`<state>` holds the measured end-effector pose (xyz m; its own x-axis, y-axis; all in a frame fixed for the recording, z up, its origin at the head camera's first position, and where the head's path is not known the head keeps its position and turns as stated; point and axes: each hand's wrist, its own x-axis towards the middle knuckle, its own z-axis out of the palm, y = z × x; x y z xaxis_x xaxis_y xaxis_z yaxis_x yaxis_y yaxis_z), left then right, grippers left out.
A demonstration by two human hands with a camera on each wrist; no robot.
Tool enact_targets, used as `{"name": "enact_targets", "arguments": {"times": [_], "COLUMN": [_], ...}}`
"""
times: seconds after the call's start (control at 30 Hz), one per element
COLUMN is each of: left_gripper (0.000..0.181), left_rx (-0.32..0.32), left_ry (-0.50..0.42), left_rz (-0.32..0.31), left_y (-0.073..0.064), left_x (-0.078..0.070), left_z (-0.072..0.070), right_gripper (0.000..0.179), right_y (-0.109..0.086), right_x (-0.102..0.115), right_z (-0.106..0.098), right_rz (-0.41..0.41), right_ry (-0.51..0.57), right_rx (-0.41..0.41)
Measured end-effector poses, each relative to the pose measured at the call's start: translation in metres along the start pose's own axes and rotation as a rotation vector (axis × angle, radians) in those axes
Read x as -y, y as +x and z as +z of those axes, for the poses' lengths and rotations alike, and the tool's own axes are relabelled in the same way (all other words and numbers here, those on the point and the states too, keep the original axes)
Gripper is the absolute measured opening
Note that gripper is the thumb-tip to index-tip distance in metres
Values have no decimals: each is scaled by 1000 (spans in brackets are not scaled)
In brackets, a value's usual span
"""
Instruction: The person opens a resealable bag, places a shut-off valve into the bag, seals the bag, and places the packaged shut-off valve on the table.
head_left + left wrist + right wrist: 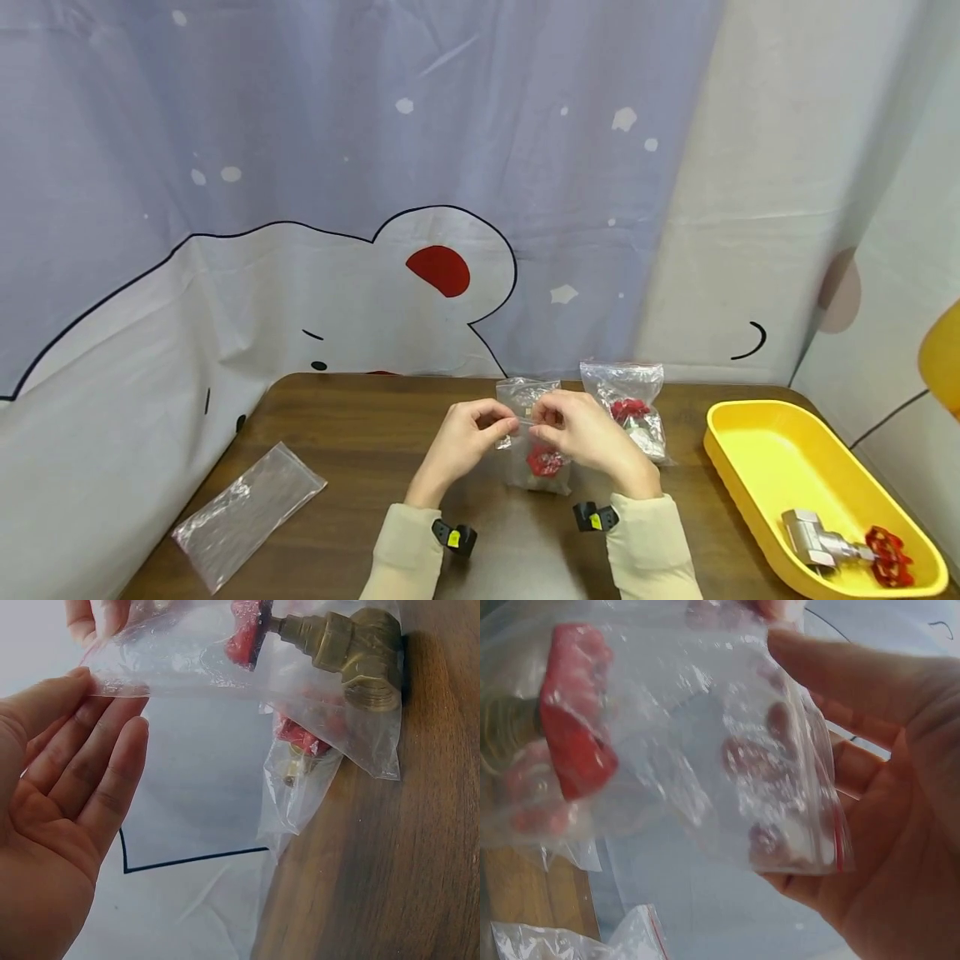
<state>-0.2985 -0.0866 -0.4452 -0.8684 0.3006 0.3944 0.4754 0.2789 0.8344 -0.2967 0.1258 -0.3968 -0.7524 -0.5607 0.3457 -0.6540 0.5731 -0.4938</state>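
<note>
Both hands meet at the top edge of a clear zip bag (517, 468), which hangs upright over the table. Inside it is a brass valve (360, 656) with a red handwheel (577, 712). My left hand (463, 433) pinches one end of the bag's opening between thumb and fingers. The other end is pinched by my right hand (583, 427), its thumb on the near side and fingers behind the plastic. A red zip line (838, 844) runs along the edge by the right palm. Another bagged valve (301, 742) with a red handwheel lies just behind.
Back right lies a clear bag (651, 437) holding a red-wheeled valve. A flat clear bag (251, 515) rests at the left of the brown table (360, 437). The yellow tray (738, 492) at right holds a silver valve (816, 542) with a red handwheel. A curtain hangs behind.
</note>
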Motion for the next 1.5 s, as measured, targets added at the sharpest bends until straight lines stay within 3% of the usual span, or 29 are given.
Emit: {"name": "enact_targets", "arguments": {"times": [0.3, 0.67, 0.97, 1.27, 1.5], "left_gripper": [8, 11, 6, 4, 4], "left_rx": [-7, -21, -11, -6, -15], "left_ry": [5, -9, 4, 9, 25], "left_rz": [7, -20, -25, -24, -21], "left_y": [1, 0, 1, 0, -1], "left_x": [-1, -1, -2, 0, -2], "left_z": [-1, 1, -1, -1, 0], "right_gripper": [19, 9, 13, 14, 10], "right_y": [-4, -6, -12, -15, -13], "right_x": [-3, -3, -8, -15, -10], "right_z": [-8, -9, -16, -19, -16], "right_rz": [2, -31, 85, 37, 48], "right_ry": [-12, -21, 0, 59, 6], "right_rx": [0, 14, 63, 68, 39]}}
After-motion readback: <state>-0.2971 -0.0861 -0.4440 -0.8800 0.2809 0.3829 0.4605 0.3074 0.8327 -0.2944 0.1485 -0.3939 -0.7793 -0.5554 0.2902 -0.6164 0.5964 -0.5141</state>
